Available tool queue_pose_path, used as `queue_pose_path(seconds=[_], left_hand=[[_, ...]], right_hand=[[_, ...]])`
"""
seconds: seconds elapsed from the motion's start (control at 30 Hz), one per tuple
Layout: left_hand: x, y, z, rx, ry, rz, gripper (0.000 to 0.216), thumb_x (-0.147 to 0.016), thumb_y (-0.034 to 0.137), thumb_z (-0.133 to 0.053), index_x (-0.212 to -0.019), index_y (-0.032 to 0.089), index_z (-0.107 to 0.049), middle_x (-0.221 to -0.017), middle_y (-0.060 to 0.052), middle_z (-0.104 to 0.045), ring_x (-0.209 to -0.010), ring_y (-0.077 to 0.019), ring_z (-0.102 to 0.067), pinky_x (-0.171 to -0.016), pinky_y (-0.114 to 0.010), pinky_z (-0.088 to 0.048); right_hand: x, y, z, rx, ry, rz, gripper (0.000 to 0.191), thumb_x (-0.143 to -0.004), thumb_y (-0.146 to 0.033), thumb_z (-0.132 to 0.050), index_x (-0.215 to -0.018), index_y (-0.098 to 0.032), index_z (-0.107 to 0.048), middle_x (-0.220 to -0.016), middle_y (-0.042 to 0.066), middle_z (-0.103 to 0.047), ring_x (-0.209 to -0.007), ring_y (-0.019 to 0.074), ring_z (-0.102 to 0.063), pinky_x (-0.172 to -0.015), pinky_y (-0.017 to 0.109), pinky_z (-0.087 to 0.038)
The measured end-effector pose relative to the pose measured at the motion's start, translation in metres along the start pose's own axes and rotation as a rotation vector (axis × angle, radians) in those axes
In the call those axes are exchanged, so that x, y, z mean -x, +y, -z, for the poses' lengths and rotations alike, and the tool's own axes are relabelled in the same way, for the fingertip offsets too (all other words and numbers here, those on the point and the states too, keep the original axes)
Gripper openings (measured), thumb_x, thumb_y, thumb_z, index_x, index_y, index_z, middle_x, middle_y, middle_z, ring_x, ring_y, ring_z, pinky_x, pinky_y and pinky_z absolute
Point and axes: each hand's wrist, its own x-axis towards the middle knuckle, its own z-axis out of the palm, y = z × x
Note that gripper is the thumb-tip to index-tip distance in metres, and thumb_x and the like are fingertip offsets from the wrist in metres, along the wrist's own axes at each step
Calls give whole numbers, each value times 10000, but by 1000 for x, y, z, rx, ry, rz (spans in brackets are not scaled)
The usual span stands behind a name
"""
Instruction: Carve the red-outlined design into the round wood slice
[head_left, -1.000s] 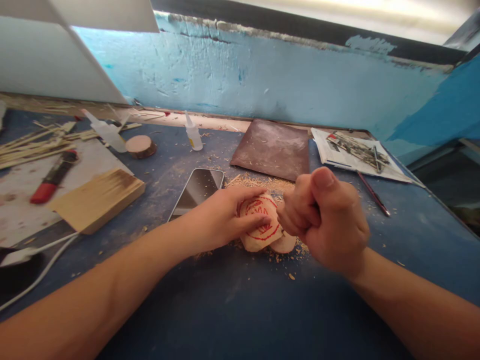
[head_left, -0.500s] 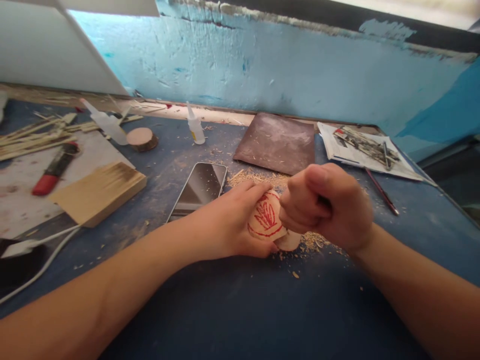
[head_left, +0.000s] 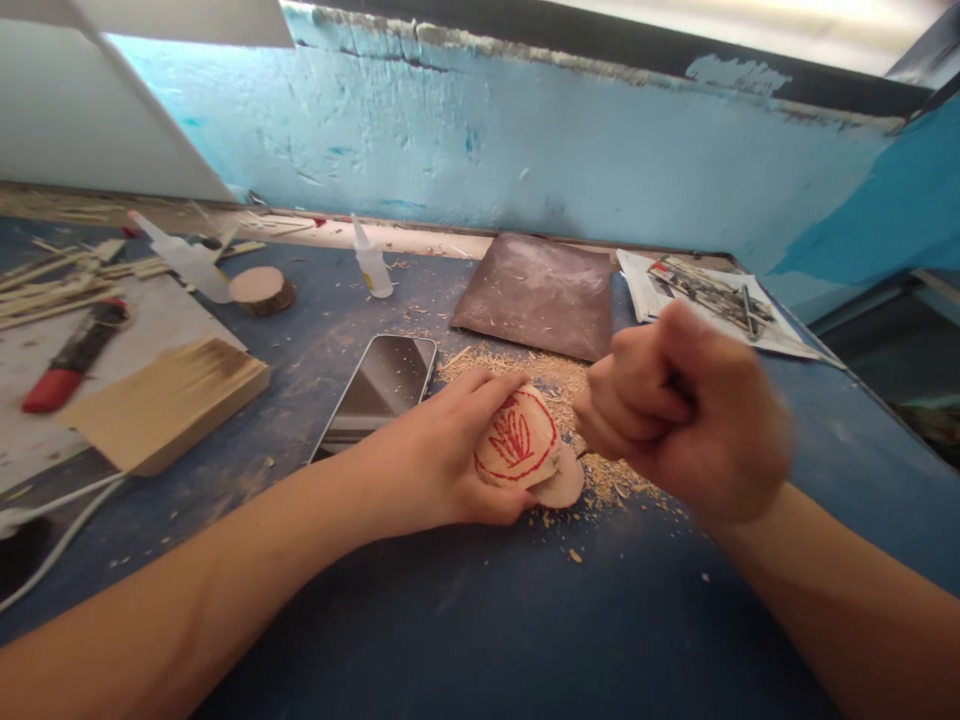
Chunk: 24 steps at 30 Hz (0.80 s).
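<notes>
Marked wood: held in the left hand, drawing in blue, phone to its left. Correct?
Not blue: the head view shows a red drawing on the marked wood. The left hand holds it, phone to its left.

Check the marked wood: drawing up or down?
Up: the wood shows its red drawing to the camera, left hand gripping its edges.

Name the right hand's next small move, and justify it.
Probably bring the right hand closer to the marked wood piece: the left hand holds that piece, the right is a closed fist beside it, and shavings lie nearby. Whether it grips a tool is unclear.
</notes>
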Motion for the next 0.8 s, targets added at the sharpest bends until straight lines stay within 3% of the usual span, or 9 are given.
queue_pose_path(seconds=[0.13, 0.23, 0.33, 0.43, 0.6, 0.7, 0.8], left_hand=[[-1, 3, 2, 9, 5, 28, 1044, -731, 513, -959, -1665, 291, -552, -1543, -136, -610, -1441, -438, -615, -1294, -588, -498], [-1, 8, 5, 16, -33, 75, 1001, -727, 521, -951, -1625, 273, -586, -1556, -155, -585, -1418, -444, -620, -1280, -609, -506], [-1, 12, 7, 11, -55, 79, 951, -741, 502, -935, -1600, 265, -603, -1580, -170, -564, -1424, -451, -607, -1273, -628, -504], [-1, 14, 7, 25, -58, 69, 931, -752, 477, -933, -1602, 288, -601, -1599, -161, -557, -1441, -451, -602, -1275, -627, -507], [-3, 13, 7, 61, -49, 72, 863, -727, 482, -956, -1517, 295, -662, -1582, -150, -585, -1461, -474, -583, -1297, -668, -480], [-4, 12, 7, 52, -36, 47, 763, -712, 484, -961, -1409, 285, -724, -1500, -140, -615, -1392, -461, -608, -1258, -671, -511], [-4, 13, 6, 26, -44, 43, 764, -729, 466, -927, -1435, 275, -705, -1467, -145, -615, -1365, -448, -610, -1234, -665, -527]], right_hand=[[4, -9, -5, 58, 128, -66, 757, -1036, -501, -775, -505, -240, -303, -509, -60, -210, -436, 102, -236, -417, 303, -301], [-1, 10, -13, -74, 85, 69, 710, -1068, -478, -697, -533, -221, -308, -505, -69, -207, -409, 70, -179, -386, 252, -200], [-3, 29, -16, -113, 95, 81, 719, -1097, -570, -655, -569, -228, -309, -512, -85, -192, -402, 60, -122, -371, 237, -164], [6, 38, -16, -31, 86, 109, 711, -1108, -610, -637, -572, -240, -351, -520, -84, -210, -402, 75, -119, -371, 272, -180], [23, 44, -19, 247, 90, 160, 651, -1140, -600, -606, -610, -244, -481, -576, -49, -255, -498, 136, -254, -506, 348, -254], [11, 43, -17, 108, 138, 115, 674, -1116, -626, -632, -587, -253, -443, -558, -65, -211, -458, 118, -180, -441, 325, -227], [0, 38, -14, -37, 138, 44, 727, -1117, -666, -582, -581, -260, -309, -518, -82, -161, -409, 95, -118, -392, 295, -168]])
